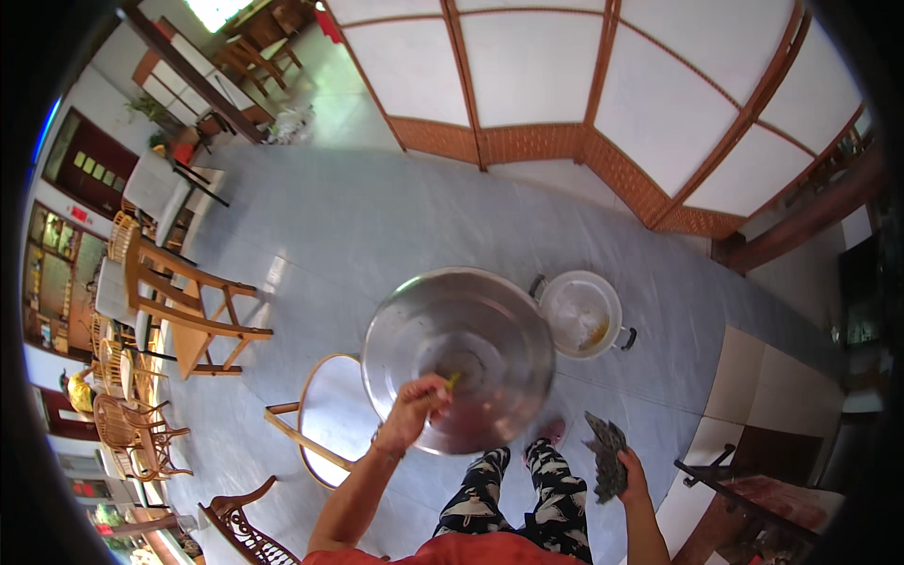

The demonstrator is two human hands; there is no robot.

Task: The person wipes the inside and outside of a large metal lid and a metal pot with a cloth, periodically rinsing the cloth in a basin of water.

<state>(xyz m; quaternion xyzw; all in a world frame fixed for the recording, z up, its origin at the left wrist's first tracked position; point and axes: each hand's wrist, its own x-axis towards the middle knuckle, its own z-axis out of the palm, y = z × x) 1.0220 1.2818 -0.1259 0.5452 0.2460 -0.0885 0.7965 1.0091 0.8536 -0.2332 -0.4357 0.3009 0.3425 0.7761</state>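
Note:
A large round metal lid is held out in front of me, over the grey floor. My left hand grips it at its centre, where a small yellow-green piece shows between the fingers. To the right of the lid stands a two-handled metal pot with some liquid and a yellowish patch inside. Low on the right, my right hand is closed around a crumpled dark grey cloth, clear of both lid and pot.
Left of the lid stands a round-topped, wood-framed piece. Wooden chairs line the left side, where a person in yellow is far off. A folding screen stands ahead; a black metal bar is at lower right.

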